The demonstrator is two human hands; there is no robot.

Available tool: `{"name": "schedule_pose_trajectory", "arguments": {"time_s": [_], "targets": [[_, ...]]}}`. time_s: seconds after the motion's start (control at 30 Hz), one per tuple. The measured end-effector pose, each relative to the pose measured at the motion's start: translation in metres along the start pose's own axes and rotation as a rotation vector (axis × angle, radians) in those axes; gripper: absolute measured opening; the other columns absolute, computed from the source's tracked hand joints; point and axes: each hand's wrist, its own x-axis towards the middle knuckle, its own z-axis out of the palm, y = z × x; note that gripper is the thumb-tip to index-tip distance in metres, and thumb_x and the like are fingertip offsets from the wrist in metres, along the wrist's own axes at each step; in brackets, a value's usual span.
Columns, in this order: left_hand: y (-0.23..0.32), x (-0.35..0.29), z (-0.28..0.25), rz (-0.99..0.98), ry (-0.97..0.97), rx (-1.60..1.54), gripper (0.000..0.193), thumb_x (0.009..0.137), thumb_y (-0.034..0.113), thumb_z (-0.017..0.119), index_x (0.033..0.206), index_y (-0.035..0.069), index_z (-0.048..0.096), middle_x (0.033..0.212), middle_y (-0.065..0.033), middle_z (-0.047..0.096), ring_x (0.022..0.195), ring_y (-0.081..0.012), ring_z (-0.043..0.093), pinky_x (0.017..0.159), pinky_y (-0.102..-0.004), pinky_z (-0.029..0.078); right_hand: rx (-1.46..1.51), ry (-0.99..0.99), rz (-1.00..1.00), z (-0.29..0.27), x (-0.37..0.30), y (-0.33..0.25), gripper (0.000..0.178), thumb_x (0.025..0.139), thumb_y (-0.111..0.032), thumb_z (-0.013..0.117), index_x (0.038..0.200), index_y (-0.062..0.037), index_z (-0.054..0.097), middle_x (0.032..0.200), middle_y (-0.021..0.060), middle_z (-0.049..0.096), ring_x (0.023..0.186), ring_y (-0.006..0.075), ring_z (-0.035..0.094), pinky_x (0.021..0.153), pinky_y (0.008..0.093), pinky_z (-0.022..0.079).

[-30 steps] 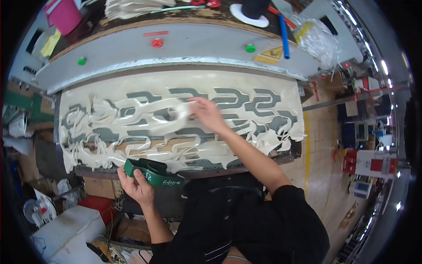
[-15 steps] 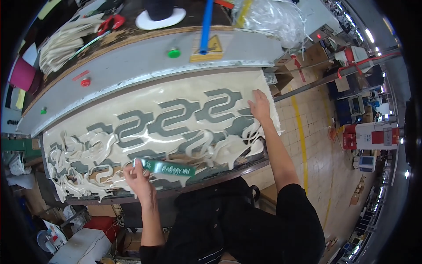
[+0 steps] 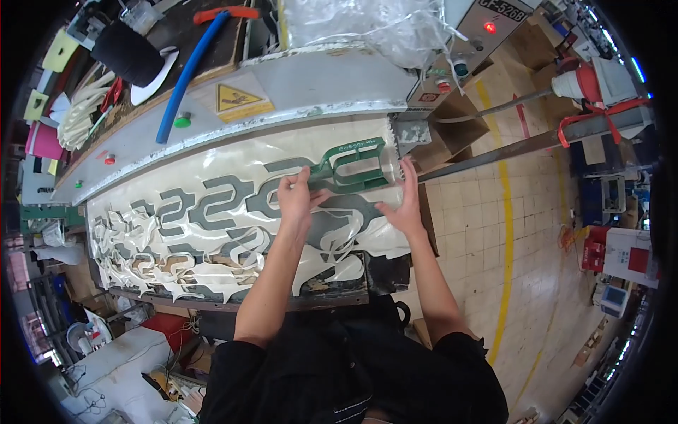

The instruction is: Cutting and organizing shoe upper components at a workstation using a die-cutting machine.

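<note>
A green U-shaped cutting die lies over the right end of a cream sheet of material. My left hand grips the die's left end with thumb and fingers. At the sheet's right edge, my right hand is open, thumb apart from the fingers, close to the die's right end. Rows of U-shaped cut-outs show grey-green through the sheet. Loose, curling cream scraps lie along the near side and toward the left.
A grey machine beam spans the far side, with a blue tube hanging before it and a green button. Clear plastic wrapping lies on top. On the right, a metal bar sticks out past a cardboard box.
My left hand has carried the cutting die from the near edge up to the right end of the sheet, turning it flatter. The view has shifted right. My right hand stays by the right edge.
</note>
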Motion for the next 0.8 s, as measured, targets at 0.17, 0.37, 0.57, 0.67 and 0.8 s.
{"name": "schedule_pose_trajectory", "arguments": {"time_s": [0.17, 0.37, 0.57, 0.67, 0.8], "targets": [[-0.020, 0.024, 0.026, -0.078, -0.042, 0.482, 0.034, 0.105, 0.031, 0.067, 0.099, 0.001, 0.053, 0.078, -0.0155, 0.068, 0.065, -0.0240, 0.072, 0.054, -0.0389, 0.064, -0.470, 0.122, -0.155, -0.011, 0.005, 0.019, 0.089, 0.081, -0.037, 0.091, 0.154, -0.0087, 0.049, 0.167, 0.0281, 0.027, 0.151, 0.0516, 0.032, 0.123, 0.0588, 0.032], [-0.047, 0.023, 0.019, 0.615, -0.091, 1.050, 0.043, 0.095, 0.024, 0.077, 0.125, -0.003, 0.061, 0.103, -0.0206, 0.073, 0.090, -0.0346, 0.072, 0.081, -0.0459, 0.057, -0.574, -0.018, -0.091, -0.020, 0.032, 0.044, 0.056, 0.084, -0.019, 0.086, 0.137, -0.0139, 0.068, 0.141, 0.0095, 0.066, 0.144, 0.0356, 0.050, 0.125, 0.0683, 0.017], [-0.066, 0.025, 0.015, 0.877, -0.099, 1.141, 0.057, 0.079, 0.008, 0.085, 0.133, 0.004, 0.064, 0.124, -0.0196, 0.069, 0.113, -0.0420, 0.062, 0.104, -0.0482, 0.047, -0.661, 0.078, -0.062, -0.022, 0.033, 0.042, 0.053, 0.078, -0.026, 0.091, 0.127, -0.0125, 0.074, 0.129, 0.0098, 0.073, 0.130, 0.0282, 0.064, 0.125, 0.0730, 0.006], [-0.068, 0.020, -0.003, 0.944, -0.155, 1.069, 0.059, 0.080, 0.009, 0.086, 0.135, 0.005, 0.065, 0.120, -0.0190, 0.070, 0.113, -0.0409, 0.062, 0.103, -0.0483, 0.047, -0.648, 0.104, -0.032, -0.013, 0.007, 0.046, 0.053, 0.077, -0.027, 0.092, 0.124, -0.0107, 0.074, 0.129, 0.0106, 0.073, 0.129, 0.0276, 0.065, 0.125, 0.0728, 0.006], [-0.083, 0.026, -0.009, 0.883, -0.075, 1.012, 0.060, 0.082, 0.012, 0.087, 0.138, 0.007, 0.067, 0.117, -0.0182, 0.070, 0.108, -0.0376, 0.063, 0.097, -0.0459, 0.049, -0.625, 0.107, -0.061, -0.008, 0.005, 0.052, 0.056, 0.078, -0.027, 0.091, 0.127, -0.0086, 0.071, 0.123, 0.0089, 0.075, 0.134, 0.0263, 0.060, 0.126, 0.0712, 0.010]]}}
